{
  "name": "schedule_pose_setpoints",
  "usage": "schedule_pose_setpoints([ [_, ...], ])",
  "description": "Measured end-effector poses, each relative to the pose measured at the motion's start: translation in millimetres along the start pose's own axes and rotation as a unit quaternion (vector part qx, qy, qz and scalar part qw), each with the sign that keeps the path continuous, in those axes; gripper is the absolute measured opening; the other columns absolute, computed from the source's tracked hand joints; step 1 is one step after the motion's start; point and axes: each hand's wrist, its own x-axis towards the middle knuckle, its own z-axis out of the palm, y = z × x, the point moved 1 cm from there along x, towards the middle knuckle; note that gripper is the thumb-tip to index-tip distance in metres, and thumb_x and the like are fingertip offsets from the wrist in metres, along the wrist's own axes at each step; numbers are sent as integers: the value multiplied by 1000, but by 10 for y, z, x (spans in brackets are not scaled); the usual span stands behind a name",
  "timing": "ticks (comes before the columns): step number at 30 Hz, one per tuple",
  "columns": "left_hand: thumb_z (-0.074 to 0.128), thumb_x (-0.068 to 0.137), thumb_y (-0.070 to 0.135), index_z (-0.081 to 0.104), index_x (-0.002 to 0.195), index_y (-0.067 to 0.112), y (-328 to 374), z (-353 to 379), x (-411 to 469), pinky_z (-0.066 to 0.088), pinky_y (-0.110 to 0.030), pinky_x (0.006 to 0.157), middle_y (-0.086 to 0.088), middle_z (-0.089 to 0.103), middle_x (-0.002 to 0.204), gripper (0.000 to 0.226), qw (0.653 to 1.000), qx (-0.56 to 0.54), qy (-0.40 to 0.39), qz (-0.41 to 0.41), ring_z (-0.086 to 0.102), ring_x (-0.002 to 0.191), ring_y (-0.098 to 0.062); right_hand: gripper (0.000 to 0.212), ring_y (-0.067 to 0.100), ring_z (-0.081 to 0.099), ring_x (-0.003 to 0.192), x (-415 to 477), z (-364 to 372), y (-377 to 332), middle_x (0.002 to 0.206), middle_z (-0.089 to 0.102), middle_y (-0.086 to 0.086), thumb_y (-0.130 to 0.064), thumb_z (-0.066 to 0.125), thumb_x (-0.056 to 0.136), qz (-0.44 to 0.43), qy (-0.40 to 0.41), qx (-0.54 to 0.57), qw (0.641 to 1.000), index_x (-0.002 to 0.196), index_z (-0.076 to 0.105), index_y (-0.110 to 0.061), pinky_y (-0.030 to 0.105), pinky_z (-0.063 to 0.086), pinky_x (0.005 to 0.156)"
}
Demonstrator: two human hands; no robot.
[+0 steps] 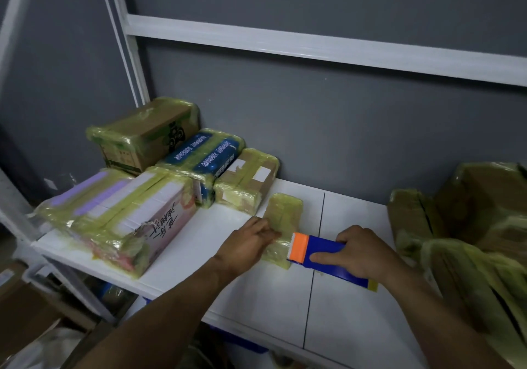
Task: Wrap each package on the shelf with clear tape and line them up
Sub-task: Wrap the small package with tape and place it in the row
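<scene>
A small flat package (pixel 282 211) wrapped in yellowish clear tape lies in the middle of the white shelf (pixel 256 283). My left hand (pixel 248 243) presses on the package's near left edge with its fingers laid flat. My right hand (pixel 359 251) grips a blue tape dispenser (pixel 328 257) with an orange cutter head, which touches the package's near right side. Several taped packages (pixel 159 183) stand in a group at the shelf's left back: a brown carton, a blue box, a brown box, a white and pink box and a purple one.
Large brown cartons covered in tape (pixel 467 226) crowd the shelf's right end. White rack posts and a crossbar (pixel 313 46) run along the grey wall. More boxes (pixel 25 306) sit below the shelf at the left.
</scene>
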Motion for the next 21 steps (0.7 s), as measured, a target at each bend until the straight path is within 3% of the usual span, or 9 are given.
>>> schedule_pose_setpoints([
  [5,53,103,25,63,132,30,-190,-57,-166,43,-28,103,4,56,134,31,1000,4,4,18,49,125,-20,60,7,67,72,-88,37,52,74,65,-12,-82,76,64,-5,-3,1,1000,82,60,-27,13,43,53],
  [8,51,99,2,57,141,17,-106,-32,-162,40,-38,107,-6,54,141,45,999,39,-11,18,46,129,-25,60,8,67,74,-71,78,37,77,65,-12,-82,75,65,-14,4,-9,1000,84,60,-27,16,48,57],
  [10,54,96,-1,46,149,31,-56,-38,-167,45,-39,105,-5,49,142,63,999,44,-19,17,43,130,-23,62,9,68,74,-31,90,40,78,65,-10,-82,75,65,-15,10,-16,1000,84,61,-26,19,53,60],
  [13,61,96,13,38,148,53,-70,19,-195,53,-29,95,1,42,140,69,999,40,-19,10,41,128,-16,63,10,67,74,21,126,47,77,63,-10,-83,75,64,-2,8,-23,1000,85,60,-26,19,50,57],
  [15,61,97,35,49,143,46,-36,8,-181,54,-28,91,2,46,136,49,1000,19,-4,4,43,126,-15,63,10,67,74,50,151,48,76,63,-9,-84,75,63,0,7,-23,1000,84,59,-26,19,48,57],
  [17,56,95,58,61,137,35,-18,6,-145,53,-27,95,5,48,135,48,1000,-17,3,-23,45,126,-12,63,11,68,76,77,165,51,77,63,-9,-83,75,64,0,2,-21,1000,85,59,-26,21,52,60],
  [21,54,100,47,73,124,27,-26,1,-86,54,-32,96,6,63,132,36,999,-6,35,24,52,126,-16,64,12,69,79,83,184,68,81,65,-10,-82,76,65,-3,-7,-10,1000,90,61,-25,21,55,64],
])
